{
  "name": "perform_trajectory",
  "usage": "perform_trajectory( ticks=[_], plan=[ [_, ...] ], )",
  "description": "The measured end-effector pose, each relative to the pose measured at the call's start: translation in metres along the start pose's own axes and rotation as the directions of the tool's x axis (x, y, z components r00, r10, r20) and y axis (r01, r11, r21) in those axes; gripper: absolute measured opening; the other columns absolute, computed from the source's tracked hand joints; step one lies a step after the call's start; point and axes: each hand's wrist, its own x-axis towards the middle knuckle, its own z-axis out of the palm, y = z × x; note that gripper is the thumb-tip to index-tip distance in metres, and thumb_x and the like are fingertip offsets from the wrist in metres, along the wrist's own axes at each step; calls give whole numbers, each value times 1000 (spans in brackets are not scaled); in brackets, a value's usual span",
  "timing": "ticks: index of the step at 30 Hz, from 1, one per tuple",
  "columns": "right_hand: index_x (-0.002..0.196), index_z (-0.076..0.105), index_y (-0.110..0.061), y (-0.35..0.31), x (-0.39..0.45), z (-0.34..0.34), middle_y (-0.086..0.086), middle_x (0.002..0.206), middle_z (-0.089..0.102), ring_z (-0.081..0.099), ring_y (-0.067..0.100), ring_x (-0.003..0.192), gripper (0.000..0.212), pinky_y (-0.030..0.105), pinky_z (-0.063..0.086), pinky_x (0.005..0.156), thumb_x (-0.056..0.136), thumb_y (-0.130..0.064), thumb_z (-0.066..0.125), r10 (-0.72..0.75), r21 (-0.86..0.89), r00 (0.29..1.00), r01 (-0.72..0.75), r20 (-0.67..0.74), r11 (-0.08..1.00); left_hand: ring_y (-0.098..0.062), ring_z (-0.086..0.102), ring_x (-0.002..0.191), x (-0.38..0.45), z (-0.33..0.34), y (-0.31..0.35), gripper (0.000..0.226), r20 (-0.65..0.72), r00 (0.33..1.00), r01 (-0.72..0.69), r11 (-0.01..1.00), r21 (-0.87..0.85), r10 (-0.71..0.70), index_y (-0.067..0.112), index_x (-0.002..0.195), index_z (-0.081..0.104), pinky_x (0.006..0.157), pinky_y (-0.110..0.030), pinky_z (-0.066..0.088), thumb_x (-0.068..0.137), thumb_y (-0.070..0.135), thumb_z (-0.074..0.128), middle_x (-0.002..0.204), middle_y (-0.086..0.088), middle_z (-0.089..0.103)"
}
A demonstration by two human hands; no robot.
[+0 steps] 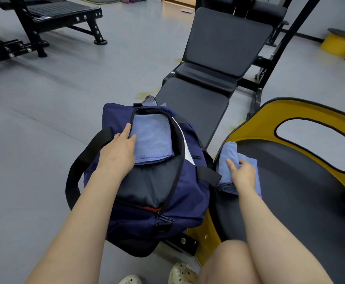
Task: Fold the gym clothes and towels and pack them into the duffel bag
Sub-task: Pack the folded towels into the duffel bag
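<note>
A navy duffel bag point(190, 193) stands unzipped on the near end of a black bench. Inside lie a folded blue towel point(154, 140) at the far end and a dark folded garment point(147, 187) nearer me. My left hand point(118, 149) rests at the bag's left rim, its straight fingers touching the towel inside. To the right, a second folded blue towel point(229, 154) lies on a black and yellow seat point(302, 181). My right hand point(242, 173) lies on that towel, fingers bent over its top fold.
The black padded bench point(224, 48) runs away from me beyond the bag. Black gym frames point(44, 21) stand at the far left on the grey floor. A yellow stool point(339, 43) is at the far right. My knee point(235, 263) and shoes are at the bottom.
</note>
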Motion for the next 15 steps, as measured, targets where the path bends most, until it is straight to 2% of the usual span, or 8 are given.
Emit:
perform_trajectory(
  ticks=[2, 5, 7, 9, 11, 15],
  plan=[
    [105, 59, -5, 5, 2, -1, 20, 111, 59, 53, 38, 104, 50, 37, 42, 74, 93, -53, 49, 72, -28, 997, -72, 7, 997, -25, 43, 120, 0, -1, -1, 59, -5, 1000, 3, 1000, -18, -3, 13, 143, 31, 73, -32, 41, 88, -5, 40, 160, 4, -2],
    [106, 54, -7, 7, 5, -3, 20, 115, 56, 50, 40, 110, 44, 39, 40, 78, 94, -50, 48, 136, 43, 988, -140, 79, 989, -28, 46, 119, 1, 0, -2, 65, -12, 1000, 10, 999, -45, -11, 13, 146, 26, 74, -33, 41, 87, -10, 38, 160, 5, -2],
    [105, 51, -6, 6, 7, -6, 19, 104, 56, 52, 36, 100, 40, 39, 41, 77, 96, -45, 48, 134, 79, 984, -144, 121, 986, -28, 47, 118, 1, 0, -2, 66, -16, 1000, 8, 999, -52, -9, 13, 148, 23, 73, -32, 41, 87, -10, 37, 160, 5, -2],
    [95, 45, -9, 6, 7, -9, 12, 85, 50, 47, 30, 87, 33, 36, 37, 70, 98, -42, 46, 128, 77, 980, -141, 154, 987, -28, 46, 118, 1, 1, -3, 67, -18, 1000, 8, 998, -58, -9, 13, 148, 22, 73, -32, 41, 87, -10, 37, 160, 5, -2],
    [90, 40, -12, 5, 7, -11, 5, 75, 42, 43, 28, 85, 31, 34, 34, 69, 98, -41, 45, 115, 73, 978, -129, 174, 989, -29, 46, 118, 2, 1, -3, 67, -23, 1000, 8, 998, -68, -9, 13, 148, 23, 75, -33, 41, 87, -11, 36, 160, 6, -2],
    [103, 39, -12, -1, 1, -13, 11, 95, 46, 43, 27, 89, 29, 35, 35, 74, 99, -40, 45, 91, 92, 978, -110, 188, 990, -30, 47, 118, 3, 2, -5, 67, -32, 999, 9, 996, -93, -12, 13, 147, 24, 76, -34, 41, 86, -11, 36, 160, 6, -1]
  ],
)
